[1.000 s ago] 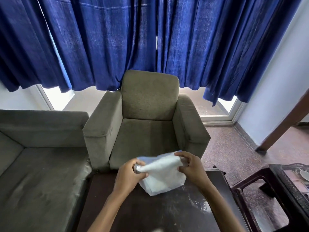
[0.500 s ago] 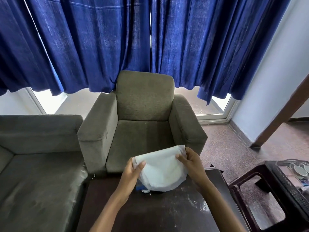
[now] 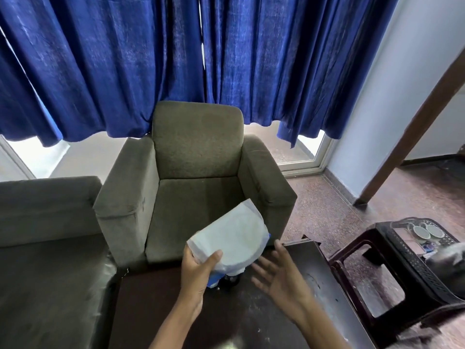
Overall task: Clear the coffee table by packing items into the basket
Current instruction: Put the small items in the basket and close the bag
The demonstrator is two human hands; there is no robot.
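My left hand (image 3: 198, 270) grips a folded white bag (image 3: 234, 238) by its lower left corner and holds it above the far end of the dark coffee table (image 3: 251, 318). A bit of blue shows under the bag. My right hand (image 3: 279, 275) hovers just right of the bag with fingers spread, touching nothing. A dark basket (image 3: 427, 258) sits on a stool at the far right, with small round items inside.
A grey armchair (image 3: 201, 177) stands directly behind the table. A grey sofa (image 3: 45, 248) lies to the left. Blue curtains (image 3: 176, 59) hang behind. A dark plastic stool (image 3: 372, 278) stands to the right of the table on the speckled floor.
My right hand has let go of the white bag and opened beside it. The left hand alone now holds the bag, tilted up to the right.
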